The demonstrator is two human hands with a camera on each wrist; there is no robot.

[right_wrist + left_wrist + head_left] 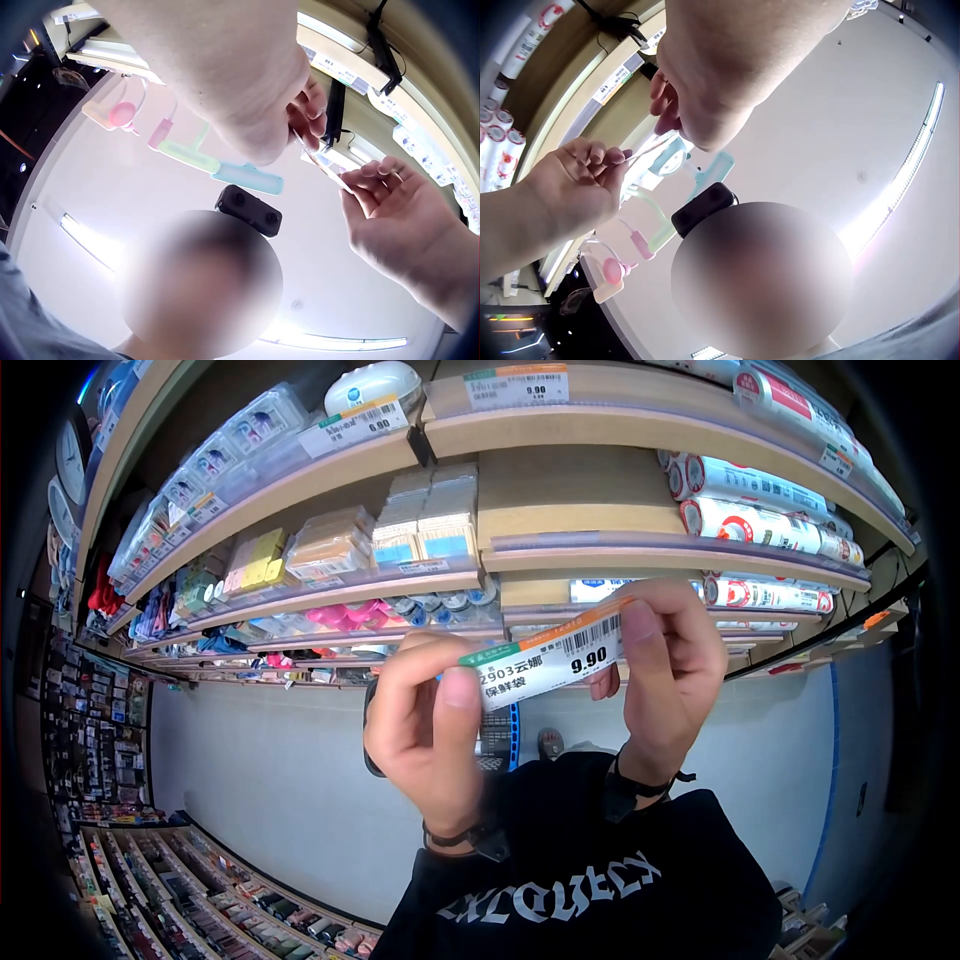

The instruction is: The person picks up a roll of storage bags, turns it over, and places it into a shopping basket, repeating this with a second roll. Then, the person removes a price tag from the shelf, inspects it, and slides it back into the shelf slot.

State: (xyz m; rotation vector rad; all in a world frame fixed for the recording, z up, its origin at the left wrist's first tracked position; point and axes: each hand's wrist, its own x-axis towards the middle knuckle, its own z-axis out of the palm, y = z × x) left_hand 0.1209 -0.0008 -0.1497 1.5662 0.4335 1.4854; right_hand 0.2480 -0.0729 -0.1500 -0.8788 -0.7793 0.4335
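A printed paper price label (540,672) with a green and orange top edge and "9.90" on it is held up in front of the chest. My left hand (408,720) pinches its left end, thumb on the printed face. At the other end, my right hand (668,678) grips it between thumb and curled fingers. Seen from the right wrist, the label (324,162) is a thin edge-on strip stretched between both hands. In the left wrist view the far hand (574,187) holds one end of the same strip.
Shelves with clear price rails (620,550) rise just beyond the hands. White printed rolls (750,525) lie at the right, and boxed packs (425,515) stand left of centre. A lower display rack (190,890) is at the bottom left. Pastel hanging items (187,157) appear overhead.
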